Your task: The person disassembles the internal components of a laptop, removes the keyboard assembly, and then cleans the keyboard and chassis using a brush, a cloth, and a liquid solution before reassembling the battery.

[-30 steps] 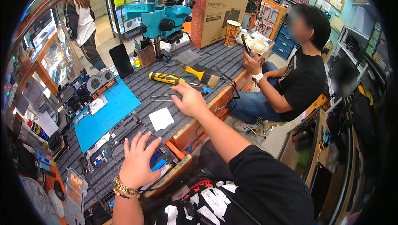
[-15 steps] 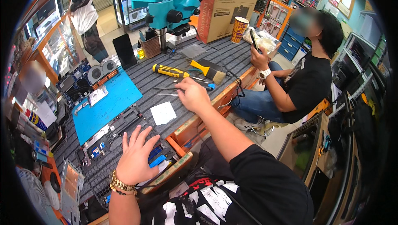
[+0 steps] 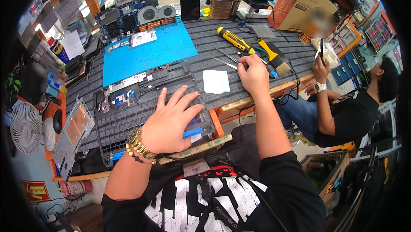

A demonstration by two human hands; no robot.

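My left hand (image 3: 169, 123), with a gold watch and a beaded bracelet on its wrist, is spread open over the black laptop chassis (image 3: 124, 123) near the table's front. My right hand (image 3: 254, 76) is closed, fingers curled over the right ends of thin metal tweezers (image 3: 225, 62) whose prongs point left. A white square pad (image 3: 216, 81) lies between my hands. Just beyond my right hand are a yellow-and-black screwdriver (image 3: 235, 39) and a yellow-handled brush (image 3: 274, 56). A blue-tipped tool (image 3: 272, 73) lies partly hidden beside that hand.
Past the chassis lies a blue mat (image 3: 150, 56); a laptop board with fans (image 3: 150, 14) stands behind it. A metal plate (image 3: 75, 140) leans at the left near a fan (image 3: 26, 127). A cardboard box (image 3: 299, 7) is back right. A person (image 3: 355, 108) sits at right holding a phone.
The view has swung right and down, so the bench appears shifted. My right hand's fingers have curled in at the tweezers. The left hand stays spread above the chassis.
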